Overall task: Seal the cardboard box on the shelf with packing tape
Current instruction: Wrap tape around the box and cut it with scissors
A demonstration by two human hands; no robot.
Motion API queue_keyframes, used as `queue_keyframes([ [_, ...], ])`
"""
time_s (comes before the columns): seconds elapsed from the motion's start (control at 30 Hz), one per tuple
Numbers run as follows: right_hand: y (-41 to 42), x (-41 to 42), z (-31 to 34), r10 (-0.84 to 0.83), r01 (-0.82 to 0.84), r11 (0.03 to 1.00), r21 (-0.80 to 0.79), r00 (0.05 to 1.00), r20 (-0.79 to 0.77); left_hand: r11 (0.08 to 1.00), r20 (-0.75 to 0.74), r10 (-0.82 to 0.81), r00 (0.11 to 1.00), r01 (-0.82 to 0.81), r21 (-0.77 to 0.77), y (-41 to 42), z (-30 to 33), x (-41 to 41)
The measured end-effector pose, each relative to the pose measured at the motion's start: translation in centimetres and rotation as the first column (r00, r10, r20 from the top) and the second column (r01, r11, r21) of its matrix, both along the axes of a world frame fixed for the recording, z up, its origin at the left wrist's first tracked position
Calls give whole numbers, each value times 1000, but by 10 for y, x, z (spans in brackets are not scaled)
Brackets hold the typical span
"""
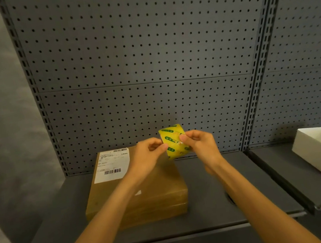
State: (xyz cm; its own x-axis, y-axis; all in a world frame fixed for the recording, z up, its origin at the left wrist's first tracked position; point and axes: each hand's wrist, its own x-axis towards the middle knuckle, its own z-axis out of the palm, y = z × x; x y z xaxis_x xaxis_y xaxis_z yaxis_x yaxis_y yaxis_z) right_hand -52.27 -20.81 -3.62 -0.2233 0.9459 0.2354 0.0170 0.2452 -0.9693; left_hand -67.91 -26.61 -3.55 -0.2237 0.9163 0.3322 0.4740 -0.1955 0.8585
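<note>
Grey shelf (pixel 210 215) — one cardboard box (pixel 147 196), one tape roll (pixel 172 140), two hands.

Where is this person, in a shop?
Probably a shop stockroom or packing area: grey metal shelf with a pegboard back panel, a brown cardboard box bearing a barcoded shipping label, and a yellow tape roll in both hands.

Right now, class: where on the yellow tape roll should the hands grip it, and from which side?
Grip the tape roll on its curved outer face, from its two opposite sides, as the left hand and right hand do. It stands on edge above the cardboard box.
</note>
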Motion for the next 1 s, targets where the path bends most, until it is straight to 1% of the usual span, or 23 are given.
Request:
queue_keyframes([
  [0.03, 1, -4, -1, 11, -11, 1000, -2, 1000, -2, 1000, 16, 13, 1000, -13, -2, 4, 1, -5],
  [0.1, 3, -10, -3, 20, -21, 999, 27, 999, 48, 1000, 61, 13, 998, -11, -26, 11, 3, -14],
  [0.2, 7, -11, -3, 18, -42, 994, 99, 972, 235, 999, 162, -12, 987, 19, -45, 20, 14, -26],
  [0.27, 8, -8, 1, -43, -25, 985, 173, 925, 376, 997, 164, -28, 986, 39, -59, 24, 22, -31],
  [0.33, 8, -7, 5, -101, -19, 968, 250, 883, 459, 993, 143, -68, 987, 81, -86, 28, 29, -37],
  [0.37, 9, -6, 7, -86, -47, 965, 257, 872, 483, 990, 138, -88, 986, 102, -101, 30, 32, -40],
  [0.47, 10, -7, 12, 55, -196, 959, 206, 838, 543, 978, 100, -140, 985, 153, -140, 34, 37, -48],
  [0.57, 10, -13, 12, 114, -335, 907, 255, 779, 616, 954, 92, -224, 970, 238, -181, 36, 38, -51],
  [0.67, 9, -20, 9, 74, -345, 886, 309, 764, 641, 931, 60, -289, 955, 295, -213, 38, 34, -49],
  [0.77, 7, -22, 8, -25, -266, 897, 354, 767, 641, 936, 24, -285, 958, 284, -207, 44, 28, -47],
  [0.83, 6, -23, 8, -116, -161, 907, 389, 792, 600, 961, 82, -229, 970, 239, -143, 49, 25, -48],
  [0.9, 6, -23, 6, -196, -57, 907, 417, 820, 538, 983, 158, -139, 978, 156, -99, 55, 21, -52],
  [0.93, 7, -24, 4, -221, -18, 906, 423, 832, 508, 986, 183, -109, 977, 130, -108, 57, 18, -54],
  [1.0, 8, -27, 0, -248, 32, 904, 426, 851, 462, 970, 213, -114, 970, 155, -187, 60, 10, -56],
])
